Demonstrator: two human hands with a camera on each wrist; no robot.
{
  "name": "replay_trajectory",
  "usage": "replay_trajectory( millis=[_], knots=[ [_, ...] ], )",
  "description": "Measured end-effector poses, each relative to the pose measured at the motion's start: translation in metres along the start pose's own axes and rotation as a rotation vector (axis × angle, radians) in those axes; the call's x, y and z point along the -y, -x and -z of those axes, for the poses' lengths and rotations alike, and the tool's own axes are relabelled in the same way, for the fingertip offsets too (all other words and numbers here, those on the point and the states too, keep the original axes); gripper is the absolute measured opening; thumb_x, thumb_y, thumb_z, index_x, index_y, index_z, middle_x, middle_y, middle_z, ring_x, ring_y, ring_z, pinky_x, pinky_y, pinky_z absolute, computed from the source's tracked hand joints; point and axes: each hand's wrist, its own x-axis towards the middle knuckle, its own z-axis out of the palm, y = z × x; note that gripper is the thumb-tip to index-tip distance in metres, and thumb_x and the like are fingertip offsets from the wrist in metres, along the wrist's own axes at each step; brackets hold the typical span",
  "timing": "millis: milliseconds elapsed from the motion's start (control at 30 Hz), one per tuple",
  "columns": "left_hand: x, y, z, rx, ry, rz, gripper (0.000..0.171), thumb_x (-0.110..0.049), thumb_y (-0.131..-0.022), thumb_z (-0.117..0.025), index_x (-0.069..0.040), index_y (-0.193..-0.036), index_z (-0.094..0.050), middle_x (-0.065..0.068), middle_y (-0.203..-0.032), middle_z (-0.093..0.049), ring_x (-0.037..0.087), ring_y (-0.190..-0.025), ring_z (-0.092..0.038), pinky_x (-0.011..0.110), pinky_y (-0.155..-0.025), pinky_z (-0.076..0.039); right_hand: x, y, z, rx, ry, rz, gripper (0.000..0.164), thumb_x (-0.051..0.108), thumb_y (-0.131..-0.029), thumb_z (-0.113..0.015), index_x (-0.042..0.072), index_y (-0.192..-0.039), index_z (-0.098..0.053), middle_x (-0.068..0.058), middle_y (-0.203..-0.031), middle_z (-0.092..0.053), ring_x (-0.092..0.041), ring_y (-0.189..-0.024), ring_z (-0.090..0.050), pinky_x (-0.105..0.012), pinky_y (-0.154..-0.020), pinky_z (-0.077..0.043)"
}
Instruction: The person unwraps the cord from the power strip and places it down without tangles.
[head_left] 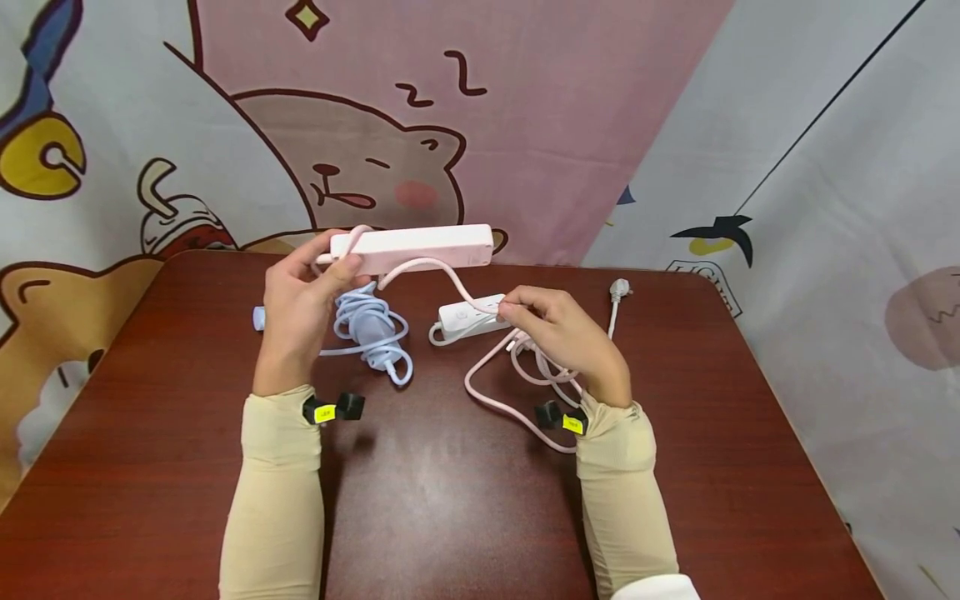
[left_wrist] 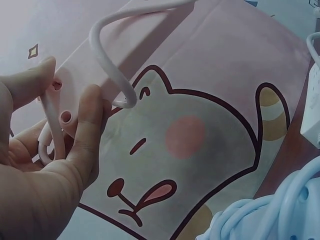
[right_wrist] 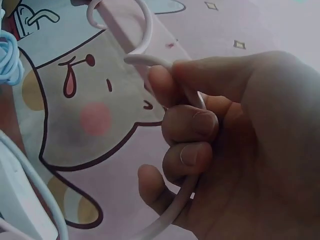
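Observation:
My left hand [head_left: 300, 292] grips one end of a pink power strip [head_left: 420, 246], raised over the back of the table. Part of the strip's pink cord [left_wrist: 107, 62] wraps round the held end, beside the thumb. From there the cord runs across to my right hand [head_left: 566, 337], which pinches it between thumb and forefinger. The other fingers curl round the cord [right_wrist: 186, 192] in the right wrist view. More of that pink cord lies in loose loops on the table below the right hand.
A blue power strip [head_left: 372, 329] wound in its own cord lies on the brown table [head_left: 450, 500] near the left hand. A white power strip [head_left: 468, 317] sits between the hands. A white plug [head_left: 619, 288] rests at the back right. A cartoon-printed cloth [head_left: 562, 125] hangs behind.

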Motion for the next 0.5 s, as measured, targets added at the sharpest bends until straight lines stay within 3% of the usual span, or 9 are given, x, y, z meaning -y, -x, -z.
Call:
replay_trajectory(
  millis=[500],
  knots=[
    [0.0, 0.0, 0.0, 0.021, 0.028, -0.014, 0.033, -0.001, -0.089, -0.075, 0.004, -0.121, -0.068, 0.013, -0.118, -0.068, 0.022, -0.092, -0.069, 0.027, -0.075, -0.063, -0.022, -0.005, 0.0, 0.019, 0.101, -0.049, 0.023, 0.027, -0.105, -0.057, 0.011, -0.105, -0.074, -0.005, -0.09, -0.067, -0.016, -0.085, -0.057, -0.031, -0.079, -0.047]
  ],
)
